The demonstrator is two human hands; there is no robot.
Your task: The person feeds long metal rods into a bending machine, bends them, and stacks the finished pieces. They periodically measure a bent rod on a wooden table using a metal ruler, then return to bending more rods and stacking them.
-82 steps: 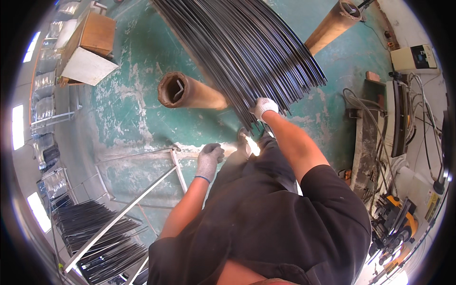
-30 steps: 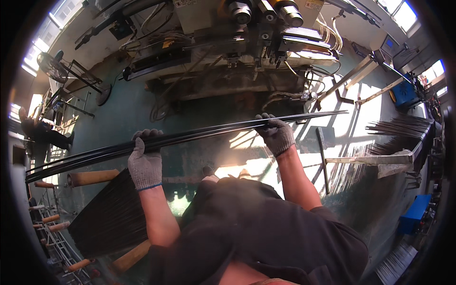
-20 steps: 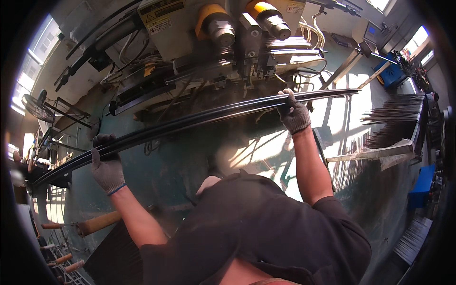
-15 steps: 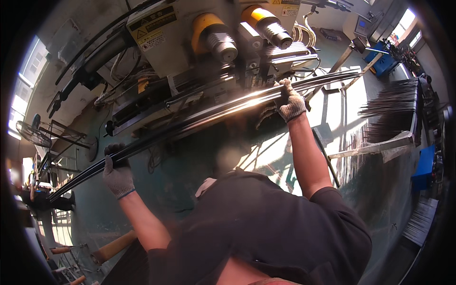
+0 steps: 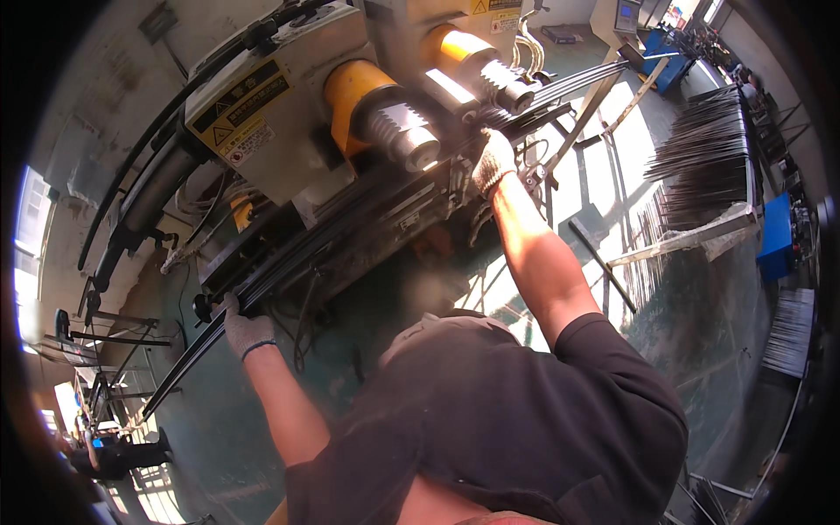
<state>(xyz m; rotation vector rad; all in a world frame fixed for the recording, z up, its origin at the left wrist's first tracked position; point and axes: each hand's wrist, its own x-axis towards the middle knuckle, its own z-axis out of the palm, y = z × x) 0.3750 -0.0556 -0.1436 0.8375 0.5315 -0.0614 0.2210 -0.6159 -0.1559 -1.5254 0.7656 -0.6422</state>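
A bundle of long, thin dark metal bars (image 5: 278, 271) runs slantwise from the lower left to the upper right, along the front of a machine. My left hand (image 5: 248, 331), in a pale knitted glove, is closed round the bars near their left end. Farther up the bundle my right hand (image 5: 495, 163), gloved too, is closed on the bars just below the machine's right spindle (image 5: 509, 87); its fingertips are partly hidden. The left spindle (image 5: 404, 140), with a yellow housing (image 5: 354, 87), juts out above the bars' middle stretch.
Many thin rods (image 5: 700, 162) lie on a rack at the right. A blue box-shaped thing (image 5: 777, 234) is beside it. Metal stand legs (image 5: 584, 118) rise from the floor behind my right hand. Another person (image 5: 118, 457) is at the far lower left.
Both hands have carried the bars forward, in under the spindles and closer to the machine. My view has shifted and turned, so the machine appears larger and farther left.
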